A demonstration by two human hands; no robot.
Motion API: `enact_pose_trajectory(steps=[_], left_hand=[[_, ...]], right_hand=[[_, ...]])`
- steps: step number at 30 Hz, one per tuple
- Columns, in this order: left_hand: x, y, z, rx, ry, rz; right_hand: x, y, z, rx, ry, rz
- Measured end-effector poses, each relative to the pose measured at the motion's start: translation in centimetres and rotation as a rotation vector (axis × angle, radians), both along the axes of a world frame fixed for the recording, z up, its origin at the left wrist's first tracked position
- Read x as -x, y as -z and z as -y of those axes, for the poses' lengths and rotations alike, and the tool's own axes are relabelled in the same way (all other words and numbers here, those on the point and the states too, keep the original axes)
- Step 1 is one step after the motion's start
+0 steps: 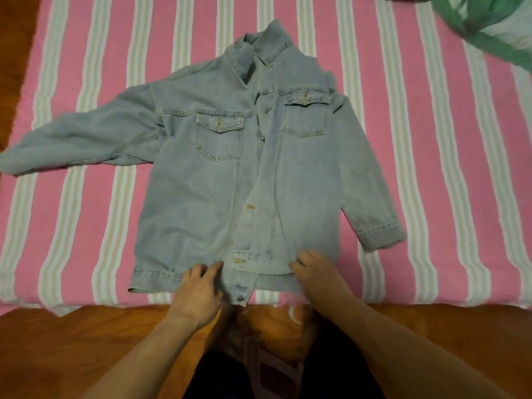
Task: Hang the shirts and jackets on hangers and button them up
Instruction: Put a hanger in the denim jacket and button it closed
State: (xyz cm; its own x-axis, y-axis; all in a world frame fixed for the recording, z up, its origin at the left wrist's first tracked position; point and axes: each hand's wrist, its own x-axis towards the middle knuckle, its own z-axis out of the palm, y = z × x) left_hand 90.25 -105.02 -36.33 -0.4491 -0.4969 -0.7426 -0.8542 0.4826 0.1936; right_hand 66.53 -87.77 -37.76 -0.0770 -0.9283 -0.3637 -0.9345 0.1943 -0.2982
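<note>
The striped sheet point(403, 168), pink with pale bands, fills nearly my whole view, running from nine o'clock across to three o'clock. Its near edge ends at six o'clock where a strip of orange-brown wood point(72, 341) shows. Up at one o'clock a bunched green cloth point(483, 27) lies on the sheet's far corner, well apart from everything else.

Dead center on the sheet lies the denim jacket point(201, 197), front up, collar pointing to twelve o'clock and hem toward me at six. One sleeve point(80, 139) stretches out to nine o'clock; the other sleeve point(371, 208) runs down along the body toward four o'clock. The front is not buttoned all the way: the two panels overlap loosely, and the one on my right sits over the other down the middle. There is a chest pocket point(218, 136) on each side of the opening. Whether a hanger is inside, I cannot tell.

My left hand point(197, 295) is at the hem near six o'clock, fingers curled and thumb out, pinching the bottom band of the left panel just beside the lowest button point(239, 298). My right hand point(316, 272) is just beside it, toward five o'clock, fingers bent down onto the edge of the right panel, gripping the denim there. Between my hands sits a buttonhole point(239, 260) on the hem band.
</note>
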Motion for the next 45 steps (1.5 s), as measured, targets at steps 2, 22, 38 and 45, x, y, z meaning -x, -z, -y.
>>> enact_pose_trajectory(steps=[2,22,38,45], left_hand=[[0.7,0.1,0.4,0.012,0.004,0.123],[21.4,-1.7,-7.2,-0.399,-0.266,-0.046],[23.8,-0.7,20.5,0.364,-0.071,-0.295],[36.2,3.5,33.9,0.688,0.589,-0.510]], right_hand=[[1.2,-0.5,-2.8,0.144,-0.145,0.083],[38.8,-6.9,-5.0,-0.177,0.916,-0.489],[21.9,-2.3,22.2,-0.189,0.405,0.147],[22.4,3.0,35.2,-0.194,0.453,0.094]])
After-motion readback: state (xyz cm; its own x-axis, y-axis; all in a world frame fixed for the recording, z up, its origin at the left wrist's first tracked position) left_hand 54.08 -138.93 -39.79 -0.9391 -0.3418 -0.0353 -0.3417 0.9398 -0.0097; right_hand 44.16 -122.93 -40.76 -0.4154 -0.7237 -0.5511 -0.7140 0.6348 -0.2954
